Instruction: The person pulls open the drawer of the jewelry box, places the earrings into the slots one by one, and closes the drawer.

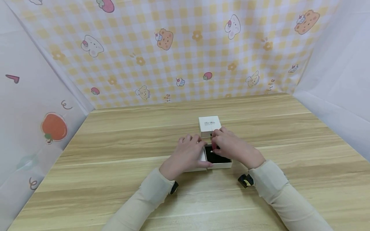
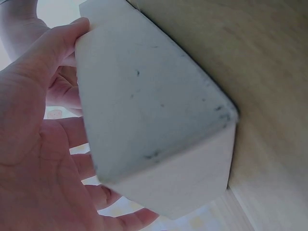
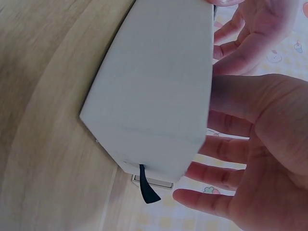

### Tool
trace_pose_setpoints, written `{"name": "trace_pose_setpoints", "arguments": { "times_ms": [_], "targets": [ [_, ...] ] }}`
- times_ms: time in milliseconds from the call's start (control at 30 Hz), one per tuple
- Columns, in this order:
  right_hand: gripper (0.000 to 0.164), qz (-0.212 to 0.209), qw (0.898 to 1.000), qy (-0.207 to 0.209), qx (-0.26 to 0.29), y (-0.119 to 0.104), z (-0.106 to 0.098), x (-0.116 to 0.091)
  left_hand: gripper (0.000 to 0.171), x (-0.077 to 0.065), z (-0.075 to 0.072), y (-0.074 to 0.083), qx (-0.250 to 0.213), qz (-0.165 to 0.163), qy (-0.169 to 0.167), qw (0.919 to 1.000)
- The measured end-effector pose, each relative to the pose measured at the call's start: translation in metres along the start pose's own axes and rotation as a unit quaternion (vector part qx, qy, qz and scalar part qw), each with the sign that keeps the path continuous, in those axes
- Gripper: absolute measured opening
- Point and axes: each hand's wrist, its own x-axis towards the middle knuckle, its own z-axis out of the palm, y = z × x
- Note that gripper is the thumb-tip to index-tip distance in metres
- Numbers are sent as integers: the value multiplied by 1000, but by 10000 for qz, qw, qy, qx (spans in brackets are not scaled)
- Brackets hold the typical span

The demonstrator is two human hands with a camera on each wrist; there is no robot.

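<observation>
A white drawer-style gift box stands pulled partly apart in the head view: a tray with black lining (image 1: 221, 159) on the right, its white sleeve (image 1: 202, 156) on the left. My left hand (image 1: 189, 152) grips the sleeve from above, thumb at the near edge by the joint, fingers over the far side. My right hand (image 1: 231, 145) reaches down into the tray with thumb and fingers bent towards the lining. A small shiny piece (image 1: 211, 151) shows right at its fingertips; I cannot tell whether they pinch it. The tray's wall hides the right thumb's tip in the right wrist view.
Behind the hands stands a second small white box (image 1: 209, 124) with black lettering on top. A black ribbon tab (image 3: 148, 187) hangs from the tray's end. The wooden table (image 1: 121, 138) runs back to a checked cloth (image 1: 185, 57).
</observation>
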Motion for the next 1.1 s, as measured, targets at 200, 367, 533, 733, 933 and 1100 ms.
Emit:
{"name": "trace_pose_setpoints", "arguments": {
  "times_ms": [200,367,533,733,933,1100],
  "targets": [
    [9,38,10000,-57,58,0,-1,0,73,0,0,0,-5,9,33,10000],
    [9,39,9999,-71,79,0,-1,0,73,0,0,0,-1,19,50,10000],
    [8,81,9998,-139,134,0,-1,0,73,0,0,0,1,6,30,10000],
    [7,16,9991,-59,418,3,-3,-1,72,0,0,1,-15,-13,17,10000],
    [4,-101,9988,53,473,6,-3,-1,74,1,0,1,-9,-6,-23,10000],
    [4,-67,9992,-35,393,4,-2,0,74,1,0,0,16,7,-11,10000]
  ]
}}
